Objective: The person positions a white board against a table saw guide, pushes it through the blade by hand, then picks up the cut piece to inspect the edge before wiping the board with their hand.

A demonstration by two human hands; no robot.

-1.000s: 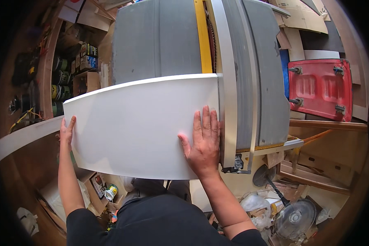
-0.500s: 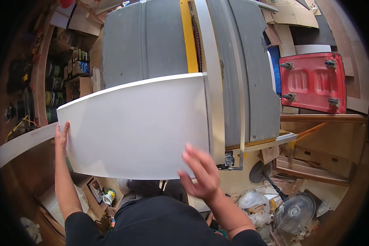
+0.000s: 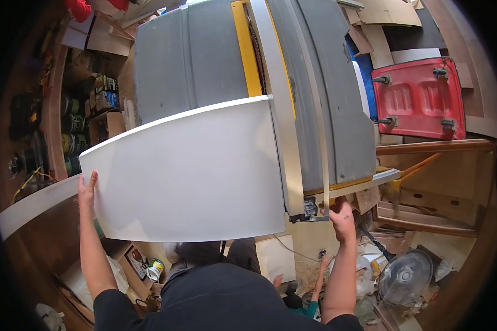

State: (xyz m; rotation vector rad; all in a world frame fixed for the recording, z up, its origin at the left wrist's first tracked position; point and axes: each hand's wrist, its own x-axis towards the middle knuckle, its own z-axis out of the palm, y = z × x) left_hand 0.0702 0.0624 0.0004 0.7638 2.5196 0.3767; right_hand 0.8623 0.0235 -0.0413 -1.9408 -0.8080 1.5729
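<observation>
A large white panel (image 3: pixel 188 171) lies on the grey table of a table saw (image 3: pixel 215 60), its right edge along the long pale fence (image 3: pixel 279 99). My left hand (image 3: pixel 86 190) grips the panel's left edge, thumb on the top face. My right hand (image 3: pixel 343 223) is off the panel, at the saw's front edge just right of the fence's end clamp (image 3: pixel 310 209). Its fingers are tucked beneath the front rail, beside a yellow part, and what they touch is hidden. A yellow insert strip (image 3: pixel 246 49) shows beyond the panel; the panel's front edge overhangs towards my body.
An upturned red plastic stool or cart (image 3: pixel 419 99) lies at the right. A standing fan (image 3: pixel 406 276) and plastic bags are at lower right. Another person's arm (image 3: pixel 319 281) with a green sleeve shows below. Paint cans (image 3: pixel 74 124) and boxes fill the left shelf.
My right hand has left the panel's front right area and moved right to below the saw's front rail. My left hand stays on the panel. Another person's hands have come into view below.
</observation>
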